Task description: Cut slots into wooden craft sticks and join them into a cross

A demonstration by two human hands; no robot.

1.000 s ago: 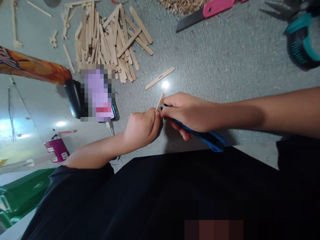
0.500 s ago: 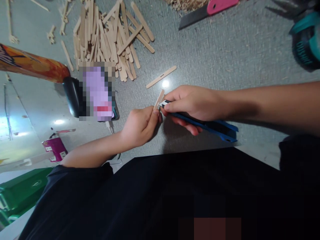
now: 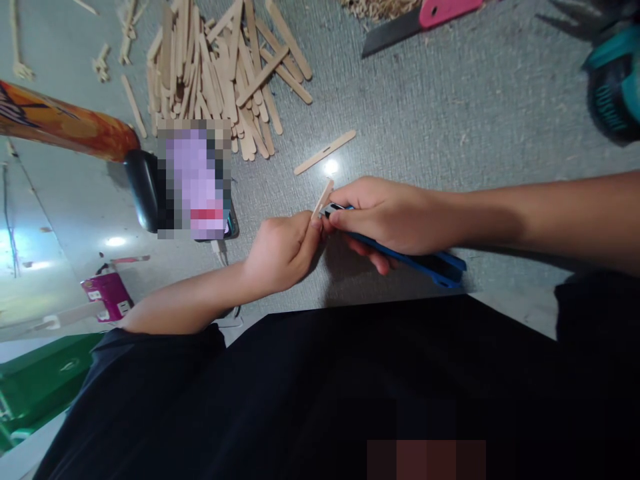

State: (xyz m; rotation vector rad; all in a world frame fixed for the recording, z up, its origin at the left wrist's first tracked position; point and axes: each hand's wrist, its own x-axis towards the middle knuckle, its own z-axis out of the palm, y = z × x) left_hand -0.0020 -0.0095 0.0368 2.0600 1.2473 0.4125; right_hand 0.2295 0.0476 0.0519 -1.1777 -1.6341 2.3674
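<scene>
My left hand [image 3: 283,253] is closed in a pinch on a small wooden craft stick [image 3: 322,199] that points up and to the right. My right hand [image 3: 395,217] is wrapped round a blue utility knife [image 3: 425,261], its tip against the stick right by my left fingertips. The knife's handle sticks out behind my palm toward the lower right. Both hands hover just above the grey floor.
A heap of wooden craft sticks [image 3: 225,73] lies on the floor beyond my hands, with one slotted stick [image 3: 325,152] apart from it. A phone [image 3: 195,180] stands at the left by an orange tube [image 3: 65,127]. A pink-handled cutter [image 3: 425,17] and a teal tool [image 3: 613,87] lie farther off.
The hands have stayed together on the stick. The knife's handle swung slightly, out to the right and then back in, and the view shifted a little.
</scene>
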